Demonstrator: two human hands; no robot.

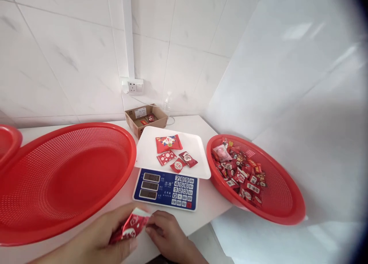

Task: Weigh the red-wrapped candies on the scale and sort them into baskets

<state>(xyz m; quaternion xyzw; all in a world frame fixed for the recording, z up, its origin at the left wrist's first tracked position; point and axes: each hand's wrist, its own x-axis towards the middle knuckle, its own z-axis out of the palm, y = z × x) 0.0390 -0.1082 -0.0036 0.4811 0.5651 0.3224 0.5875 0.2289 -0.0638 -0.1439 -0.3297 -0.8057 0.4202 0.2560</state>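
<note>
My left hand (100,233) is closed around a red snack packet (133,225) with white printing, in front of the scale. My right hand (170,233) has its fingers curled in a pinch at the right edge of that packet. Just beyond my hands stands a digital scale (168,189) with a blue keypad and a white weighing tray (149,156). On the tray lie a larger red packet (169,142), a dotted red packet (166,157), a dark red packet (188,159) and a small red packet (178,165).
A large red plastic basket (130,156) stands on the left, with part of another red basket (14,135) beyond it. On the right, a red basket (287,206) holds many wrapped snacks. Behind the scale is a cardboard box (133,124) with a few packets, near a wall socket (132,86).
</note>
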